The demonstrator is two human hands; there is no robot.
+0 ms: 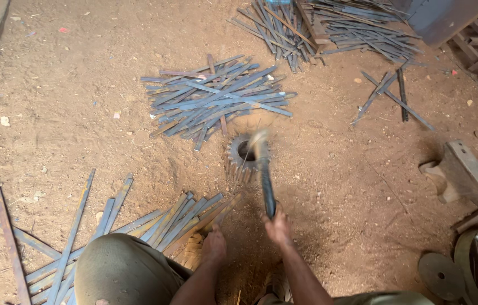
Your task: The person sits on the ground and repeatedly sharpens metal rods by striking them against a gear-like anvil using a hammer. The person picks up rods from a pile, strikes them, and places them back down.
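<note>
Right hand [278, 227] fisted round dark-handled hammer [264, 169], head blurred over rusty toothed steel gear [240, 158] mid dirt floor [81, 85], left hand [214, 245] pinching thin flat metal strip [216, 217] w/ end nr gear

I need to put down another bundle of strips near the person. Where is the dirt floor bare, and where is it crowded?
Bare dirt lies left of the upper strip pile, and between the toothed gear and the anvil. It is crowded around the left hand, where strips by the knee fan out, and at the top right heap.
</note>
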